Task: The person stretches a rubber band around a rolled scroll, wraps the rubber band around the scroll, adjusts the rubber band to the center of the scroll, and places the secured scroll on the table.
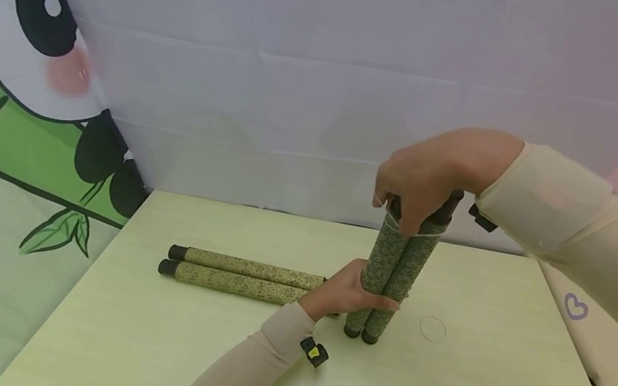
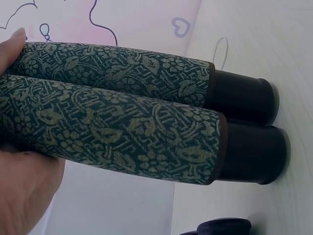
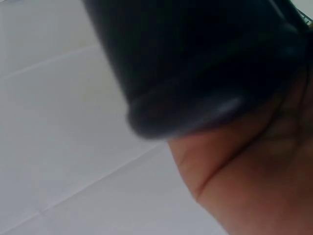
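Observation:
Two green brocade scrolls (image 1: 411, 263) with black end knobs stand side by side, slightly tilted, their lower ends at the table. My left hand (image 1: 346, 289) grips both low down, thumb across the front. At their top, my right hand (image 1: 444, 165) reaches over the knobs, its fingers pointing down and holding a thin pale rubber band (image 1: 428, 234) that runs round the upper part of the pair. In the left wrist view the floral cloth (image 2: 122, 127) and both lower knobs show clearly. A dark knob (image 3: 195, 98) against my right palm blurs in the right wrist view.
Two yellow patterned scrolls (image 1: 243, 285) with black knobs lie parallel on the table (image 1: 134, 341), left of the green pair. Another thin rubber band (image 1: 432, 329) lies to the right. A white cloth backdrop (image 1: 277, 91) with cartoon prints rises behind the table.

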Available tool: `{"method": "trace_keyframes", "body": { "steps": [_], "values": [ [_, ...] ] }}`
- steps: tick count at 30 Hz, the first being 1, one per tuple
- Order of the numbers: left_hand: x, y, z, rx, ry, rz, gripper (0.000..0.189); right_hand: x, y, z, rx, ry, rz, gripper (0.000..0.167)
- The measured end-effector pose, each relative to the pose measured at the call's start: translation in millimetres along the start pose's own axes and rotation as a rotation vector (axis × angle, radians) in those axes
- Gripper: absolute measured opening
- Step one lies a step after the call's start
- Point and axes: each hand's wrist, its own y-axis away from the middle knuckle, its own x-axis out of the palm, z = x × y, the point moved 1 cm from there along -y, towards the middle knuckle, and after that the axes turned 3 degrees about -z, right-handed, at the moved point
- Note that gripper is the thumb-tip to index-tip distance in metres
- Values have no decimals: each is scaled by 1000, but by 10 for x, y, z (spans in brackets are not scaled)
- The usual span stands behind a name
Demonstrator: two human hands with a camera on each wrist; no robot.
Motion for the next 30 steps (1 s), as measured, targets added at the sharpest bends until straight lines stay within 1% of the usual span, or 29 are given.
{"method": "trace_keyframes", "body": {
  "steps": [4, 7, 9, 10, 11, 13, 15, 18, 19, 24, 27, 30],
  "values": [
    [13, -7, 0, 3, 9, 10, 34, -32, -11, 40, 23, 43, 82, 57],
    [15, -11, -4, 3, 15, 15, 34, -61, -22, 53, 23, 60, 138, 53],
    [12, -15, -6, 8, 13, 18, 34, -84, -33, 43, 25, 52, 170, 40],
    [11, -17, -6, 13, 9, 17, 34, -95, -38, 30, 25, 30, 185, 37],
    [9, -19, -7, 16, 10, 16, 34, -106, -41, 15, 30, 2, 197, 41],
    [7, -22, -3, 20, 5, 13, 35, -121, -34, -29, 51, -76, 212, 54],
    [7, -21, 3, 21, -3, 9, 36, -114, -34, -86, 63, -182, 228, 65],
    [6, -15, 13, 15, -8, 6, 37, -79, -27, -183, 82, -384, 239, 87],
    [6, -15, 15, 14, -12, 4, 37, -61, -31, -222, 83, -451, 243, 91],
    [11, -13, 25, 1, -21, -10, 36, 1, -31, -423, 76, -763, 239, 97],
    [19, 0, 28, -8, -16, -13, 37, 53, -20, -528, 84, -889, 244, 97],
    [19, 14, 21, -14, -19, -11, 37, 94, 10, -590, 94, -947, 254, 96]
  ]
}}
